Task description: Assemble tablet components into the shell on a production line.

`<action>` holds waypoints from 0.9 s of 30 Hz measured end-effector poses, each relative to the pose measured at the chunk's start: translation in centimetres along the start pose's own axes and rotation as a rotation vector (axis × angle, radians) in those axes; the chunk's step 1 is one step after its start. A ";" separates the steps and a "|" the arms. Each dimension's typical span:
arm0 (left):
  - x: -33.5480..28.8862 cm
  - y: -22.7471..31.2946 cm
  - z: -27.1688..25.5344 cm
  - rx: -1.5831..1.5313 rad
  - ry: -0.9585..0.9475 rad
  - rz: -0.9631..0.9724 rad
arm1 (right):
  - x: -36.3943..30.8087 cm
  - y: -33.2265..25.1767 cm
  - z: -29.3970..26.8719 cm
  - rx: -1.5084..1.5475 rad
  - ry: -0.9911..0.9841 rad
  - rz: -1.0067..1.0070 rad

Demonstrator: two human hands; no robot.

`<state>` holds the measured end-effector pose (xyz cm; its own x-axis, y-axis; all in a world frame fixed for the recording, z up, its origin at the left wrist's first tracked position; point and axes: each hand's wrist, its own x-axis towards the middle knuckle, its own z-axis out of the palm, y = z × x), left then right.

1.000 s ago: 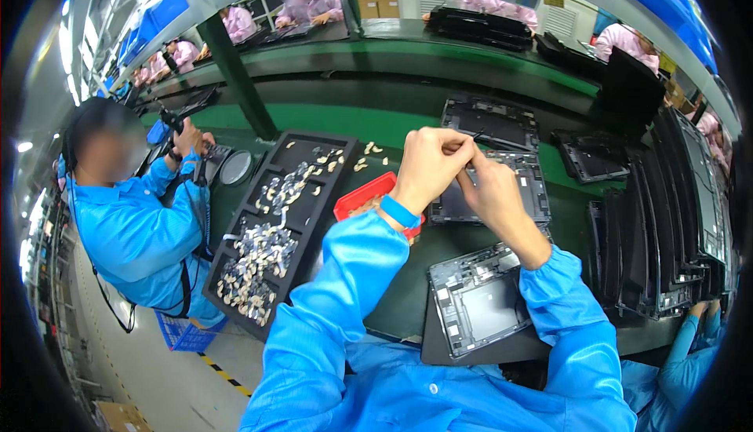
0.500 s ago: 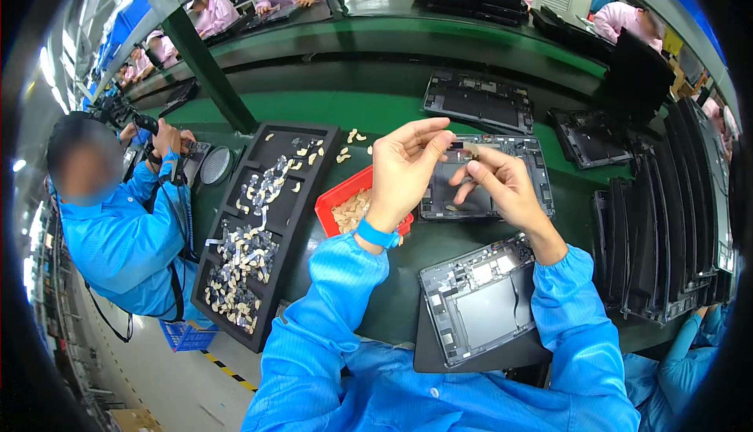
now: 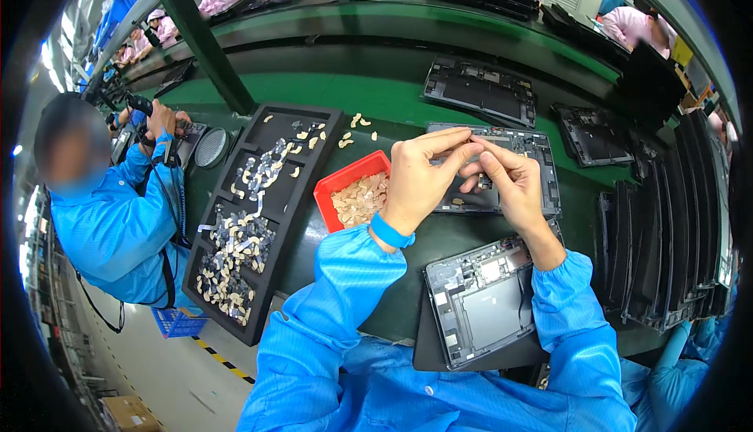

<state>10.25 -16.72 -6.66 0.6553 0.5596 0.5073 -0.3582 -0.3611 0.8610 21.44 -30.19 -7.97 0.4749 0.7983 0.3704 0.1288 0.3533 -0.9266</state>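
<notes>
My left hand point(image 3: 423, 177) and my right hand point(image 3: 514, 185) meet at their fingertips above an opened tablet housing point(image 3: 545, 169). Thumb and fingers of the left are pinched; whatever lies between them is hidden. Below the right thumb and curled fingers shows a small dark electronic part point(image 3: 485, 182), held in that hand. Nearer to me, a second opened tablet housing point(image 3: 480, 306) with a silver inside rests on a dark pad point(image 3: 427, 346). Left of my hands stands a red bin point(image 3: 323, 200) of flat tan pieces point(image 3: 359, 199).
A black compartment tray point(image 3: 302, 189) holds many small cream-and-dark parts point(image 3: 235, 263); a few cream pieces point(image 3: 357, 120) lie beside it. Further housings point(image 3: 480, 93) lie behind. Black panels point(image 3: 659, 236) stand stacked at right. A co-worker in blue point(image 3: 118, 236) works at left.
My hands have come together, the left moving right and slightly down until the fingertips meet. The dark bit at the left fingertips is now hidden. The view has shifted slightly.
</notes>
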 end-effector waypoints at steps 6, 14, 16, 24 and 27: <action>-0.3 0.1 0.1 0.077 -0.006 -0.044 | -0.1 0.1 0.1 0.034 0.004 0.008; -1.2 3.0 -4.1 0.397 0.066 -0.067 | 0.0 -0.7 0.5 -0.033 0.045 0.106; -1.9 3.1 -7.3 0.651 0.080 -0.041 | 0.1 -0.9 0.0 -0.039 -0.025 0.188; -2.8 3.8 -5.6 0.749 -0.049 0.386 | -0.5 -0.3 1.4 0.000 -0.124 0.287; -2.2 3.9 -3.3 0.664 -0.151 0.514 | -0.9 -1.3 2.1 -0.093 -0.220 0.203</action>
<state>5.23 -16.95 -4.34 0.6164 0.1186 0.7784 -0.2019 -0.9317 0.3018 19.06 -30.35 -6.95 0.3008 0.9380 0.1725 0.1348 0.1372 -0.9813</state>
